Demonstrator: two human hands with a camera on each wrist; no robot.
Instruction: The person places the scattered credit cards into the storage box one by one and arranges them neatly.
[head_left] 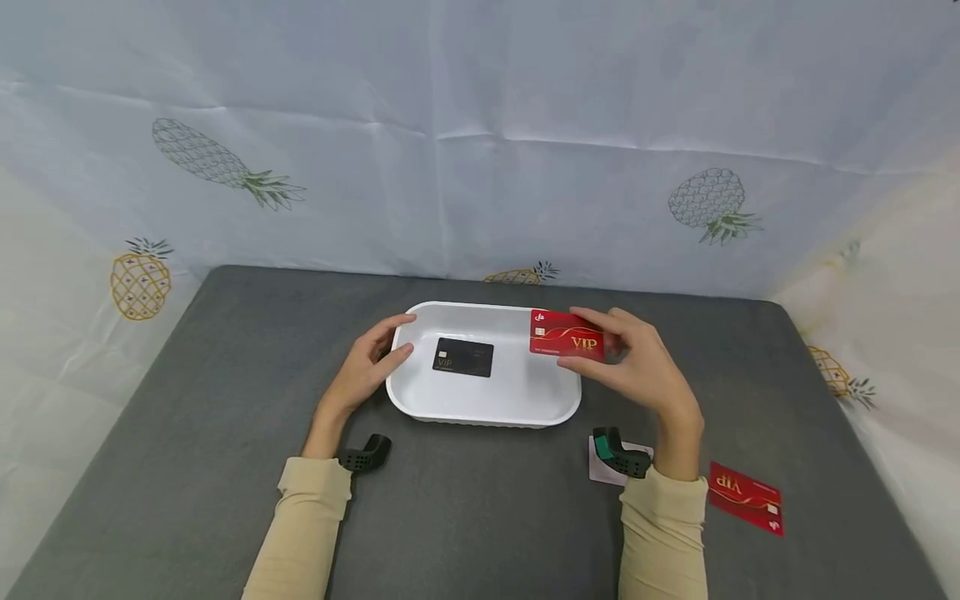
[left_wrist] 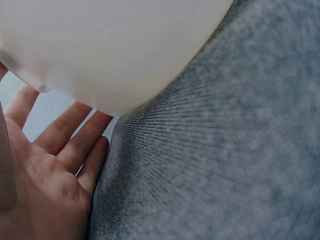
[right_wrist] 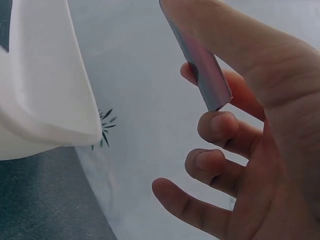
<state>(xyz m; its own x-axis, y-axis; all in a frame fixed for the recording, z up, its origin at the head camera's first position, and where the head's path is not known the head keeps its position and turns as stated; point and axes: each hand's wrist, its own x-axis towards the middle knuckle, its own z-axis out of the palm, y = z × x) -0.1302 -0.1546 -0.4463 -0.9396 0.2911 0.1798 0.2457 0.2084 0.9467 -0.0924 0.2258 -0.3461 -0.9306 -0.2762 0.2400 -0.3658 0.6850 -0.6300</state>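
A white tray [head_left: 517,392] sits on the grey table, with a black VIP card [head_left: 463,357] lying inside it, left of the middle. My left hand [head_left: 362,369] holds the tray's left end, thumb over the rim; in the left wrist view its other fingers [left_wrist: 75,132] rest along the outer wall. My right hand [head_left: 633,358] pinches a red VIP card [head_left: 566,335] between thumb and fingers, over the tray's right end. The right wrist view shows that card [right_wrist: 207,75] nearly edge-on, with the lower fingers spread loosely below.
Another red VIP card [head_left: 746,498] lies on the table [head_left: 465,517], right of my right forearm. A pale card [head_left: 603,473] is partly covered by the right wrist device [head_left: 621,452]. Behind the table hangs a white cloth [head_left: 465,192] printed with pineapples.
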